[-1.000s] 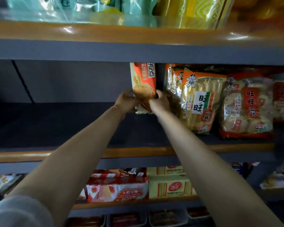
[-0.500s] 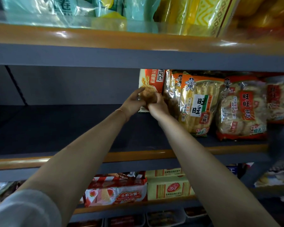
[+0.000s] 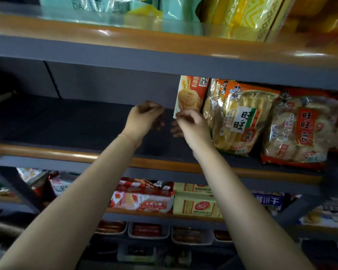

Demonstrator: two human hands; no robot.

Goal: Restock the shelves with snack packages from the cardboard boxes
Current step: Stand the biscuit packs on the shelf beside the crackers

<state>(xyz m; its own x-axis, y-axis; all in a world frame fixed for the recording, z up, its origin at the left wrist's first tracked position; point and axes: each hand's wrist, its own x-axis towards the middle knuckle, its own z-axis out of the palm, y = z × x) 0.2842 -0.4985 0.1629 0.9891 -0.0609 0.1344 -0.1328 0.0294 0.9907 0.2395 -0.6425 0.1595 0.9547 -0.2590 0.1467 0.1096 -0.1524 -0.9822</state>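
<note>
An orange biscuit package [image 3: 191, 94] stands upright on the dark middle shelf [image 3: 82, 121], leaning against a bag of rice crackers [image 3: 240, 117]. My right hand [image 3: 193, 125] hovers just in front of the package's lower left corner with its fingers loosely curled. I cannot tell whether the fingertips touch the wrapper. My left hand [image 3: 142, 119] hangs a little to the left of the package, apart from it, fingers loosely curled and holding nothing. No cardboard box is in view.
A second rice cracker bag [image 3: 297, 131] stands further right on the same shelf. The shelf's wooden front rail [image 3: 66, 154] runs below my wrists. Wafer packs [image 3: 144, 201] and yellow packs [image 3: 195, 205] fill the lower shelf. Bags line the top shelf [image 3: 125, 38].
Both hands gripped the orange package and pushed it upright against the cracker bag. Now they have let go and drawn back a little, the left one moving leftward.
</note>
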